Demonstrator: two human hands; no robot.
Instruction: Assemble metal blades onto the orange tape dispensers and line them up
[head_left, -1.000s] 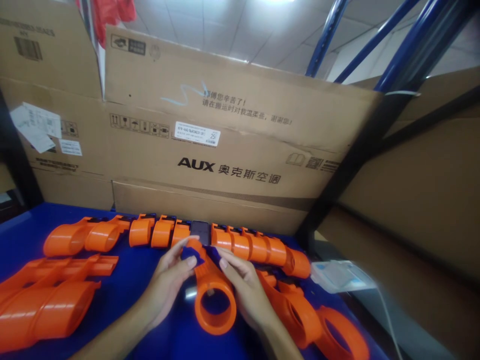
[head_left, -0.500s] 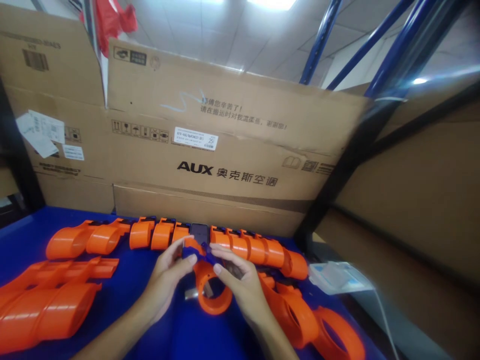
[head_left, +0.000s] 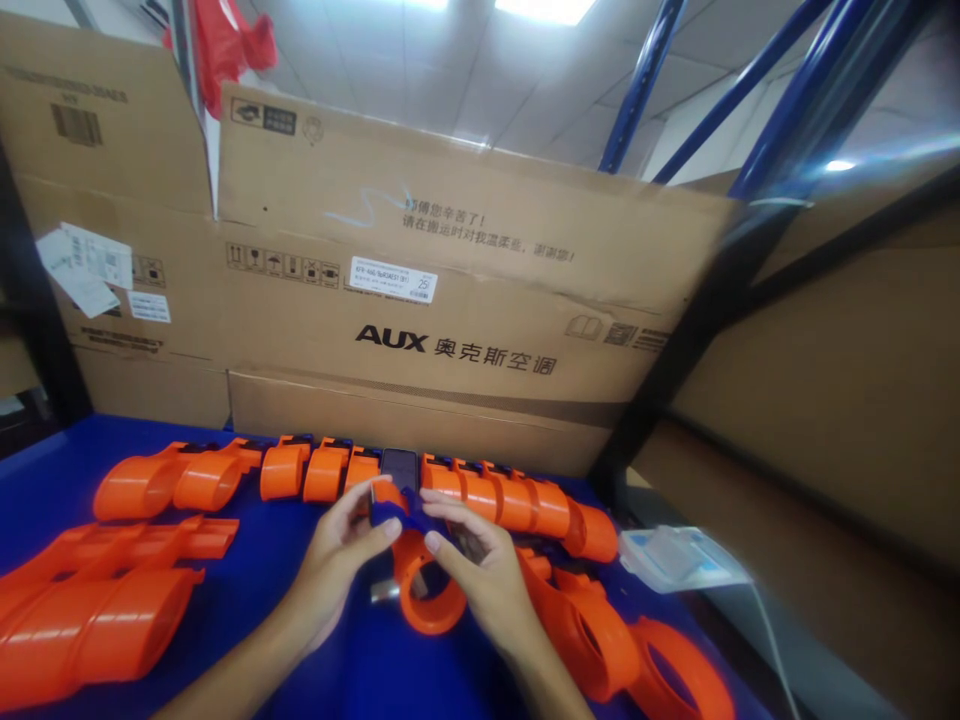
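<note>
Between my two hands is an orange plastic ring part [head_left: 433, 607] with a dark blue piece [head_left: 409, 512] at its top. My left hand [head_left: 346, 545] pinches the upper left of this part with thumb and fingers. On the other side, my right hand [head_left: 480, 560] grips the blue piece, its thumb in front and fingers behind. The round opening hangs below, facing me. Behind it a small metal object [head_left: 385, 590] lies on the blue surface, partly covered. My fingers hide how the blue piece meets the orange part.
Orange ring parts with dark tops [head_left: 281, 470] line the back of the blue table [head_left: 300, 690]. More orange parts lie left [head_left: 97, 620] and right [head_left: 679, 665]. A phone [head_left: 400, 468] stands behind my hands. At right are a clear plastic packet [head_left: 675, 555] and a white cable [head_left: 772, 630]. Cardboard [head_left: 450, 400] walls the back.
The hands and the held ring part have barely moved. My left thumb has shifted slightly to the right along the blue piece. The view has tipped very slightly.
</note>
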